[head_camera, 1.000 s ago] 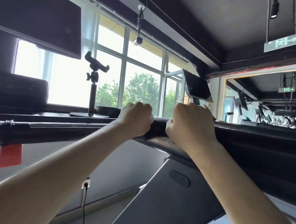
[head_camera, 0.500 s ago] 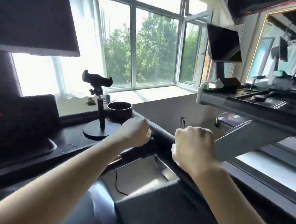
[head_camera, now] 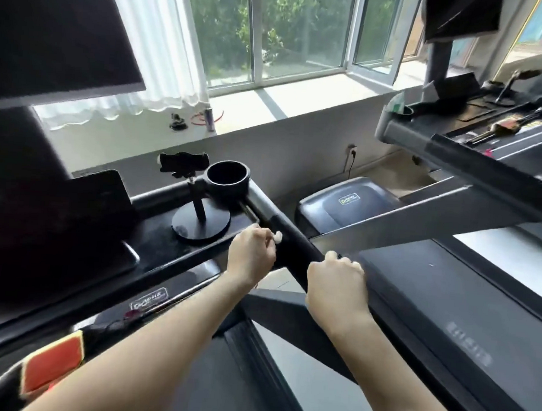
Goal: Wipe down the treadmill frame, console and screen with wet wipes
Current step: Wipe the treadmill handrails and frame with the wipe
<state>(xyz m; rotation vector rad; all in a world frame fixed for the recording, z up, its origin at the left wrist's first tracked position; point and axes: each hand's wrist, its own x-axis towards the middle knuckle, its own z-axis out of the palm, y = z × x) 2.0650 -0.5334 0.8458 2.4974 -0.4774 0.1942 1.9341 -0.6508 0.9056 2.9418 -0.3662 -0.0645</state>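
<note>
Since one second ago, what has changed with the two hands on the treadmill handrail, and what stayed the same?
The view rose from level with the handrail to looking down on it. The left hand loosened its full grip and now pinches a white wipe at the rail's side; the hands stand further apart. The right hand stays wrapped round the rail. The phone holder and cup holder stayed put.

Sunlit window (head_camera: 300,34); white curtain (head_camera: 158,58); pale sill (head_camera: 300,100).

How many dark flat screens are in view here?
2. One large dark flat screen is at top left, above the black console tray. The other dark screen tops a grey post at top right. Others may lie outside the frame.
</note>
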